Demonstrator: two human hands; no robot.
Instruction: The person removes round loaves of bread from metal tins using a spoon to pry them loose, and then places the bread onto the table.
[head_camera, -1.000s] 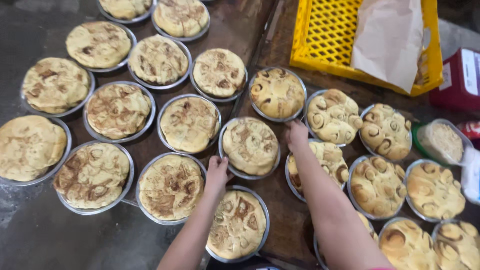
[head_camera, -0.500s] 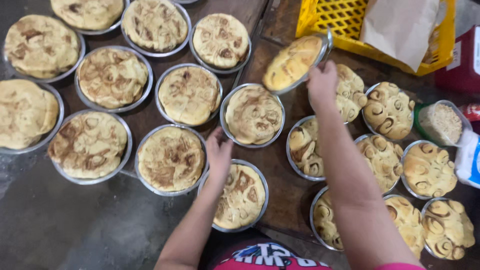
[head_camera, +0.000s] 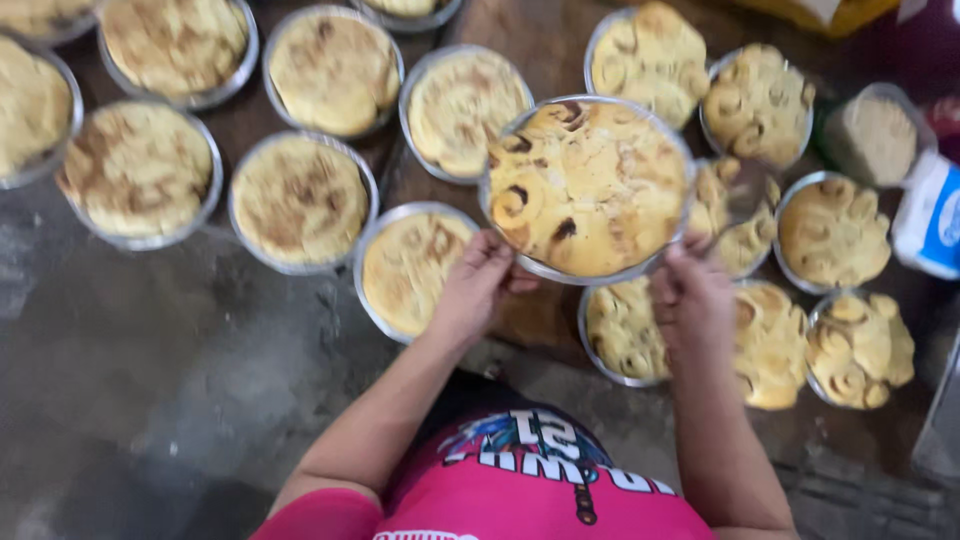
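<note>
Seventeen round metal pans of baked dough showed, counting those cut by the picture's edges: one lifted pan of rolls (head_camera: 590, 185), nine flat swirled rounds toward the worktop's (head_camera: 150, 400) left edge, and seven of clustered rolls toward the right. One tub of crumbs (head_camera: 872, 135) stood there.

L hand (head_camera: 478, 285) & R hand (head_camera: 692, 298) raised, grips closed
</note>
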